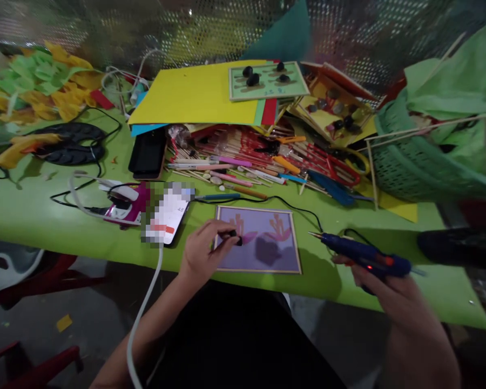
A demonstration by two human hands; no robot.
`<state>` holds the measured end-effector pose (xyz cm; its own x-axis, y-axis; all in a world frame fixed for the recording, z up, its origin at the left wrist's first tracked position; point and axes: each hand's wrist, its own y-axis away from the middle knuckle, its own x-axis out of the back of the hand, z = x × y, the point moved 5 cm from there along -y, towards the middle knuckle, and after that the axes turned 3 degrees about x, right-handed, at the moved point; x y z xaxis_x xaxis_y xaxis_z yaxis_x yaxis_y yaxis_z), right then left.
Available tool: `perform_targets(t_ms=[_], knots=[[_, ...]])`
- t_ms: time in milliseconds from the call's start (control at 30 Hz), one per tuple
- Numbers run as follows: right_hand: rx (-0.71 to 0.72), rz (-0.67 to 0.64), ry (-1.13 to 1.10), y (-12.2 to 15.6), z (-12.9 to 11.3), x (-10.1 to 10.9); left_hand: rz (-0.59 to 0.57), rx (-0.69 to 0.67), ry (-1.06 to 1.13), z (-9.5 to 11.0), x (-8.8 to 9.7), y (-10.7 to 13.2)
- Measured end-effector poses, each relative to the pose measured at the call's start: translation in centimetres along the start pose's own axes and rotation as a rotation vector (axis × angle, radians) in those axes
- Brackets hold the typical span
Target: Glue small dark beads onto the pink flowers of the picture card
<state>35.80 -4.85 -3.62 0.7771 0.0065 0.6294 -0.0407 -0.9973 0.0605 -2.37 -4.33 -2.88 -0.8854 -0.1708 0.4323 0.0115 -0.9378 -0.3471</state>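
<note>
My left hand (204,248) pinches a small black stone-like piece (235,237) between thumb and fingers, above the left part of a framed purple picture (283,259). Orange and pink plant-like shapes show on the picture's surface, which also carries a dark shadow. To the right, my right hand (389,292) is wrapped round a blue hot glue gun (360,251). The gun's metal nozzle points left, apart from the picture, and a small red light glows on its body.
A phone (174,213) on a white cable and a purple power strip (127,205) lie left of the picture. Behind are pens, sticks, scissors (342,167), yellow sheets (194,94) and a green framed picture (267,81). A green basket (413,156) stands at right.
</note>
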Motion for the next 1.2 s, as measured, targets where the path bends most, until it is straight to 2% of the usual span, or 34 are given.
perform_targets(t_ms=[133,267,367,567,1200], knots=[[0.015,-0.136,0.038,0.1,-0.7,-1.1,-0.082,-0.081,-0.081,1.1,-0.2,3.1],[0.120,-0.188,0.123,-0.3,-1.7,-2.1,-0.258,-0.199,-0.104,2.6,-2.5,4.8],[0.159,-0.206,0.179,-0.5,-2.2,-2.7,-0.348,-0.282,-0.115,2.8,-4.3,5.4],[0.126,-0.184,0.234,-0.3,-1.9,-2.9,-0.367,-0.295,-0.160,1.8,-5.8,6.0],[0.156,-0.245,0.316,-0.1,-1.5,-3.1,-0.396,-0.292,-0.169,1.5,-5.9,6.5]])
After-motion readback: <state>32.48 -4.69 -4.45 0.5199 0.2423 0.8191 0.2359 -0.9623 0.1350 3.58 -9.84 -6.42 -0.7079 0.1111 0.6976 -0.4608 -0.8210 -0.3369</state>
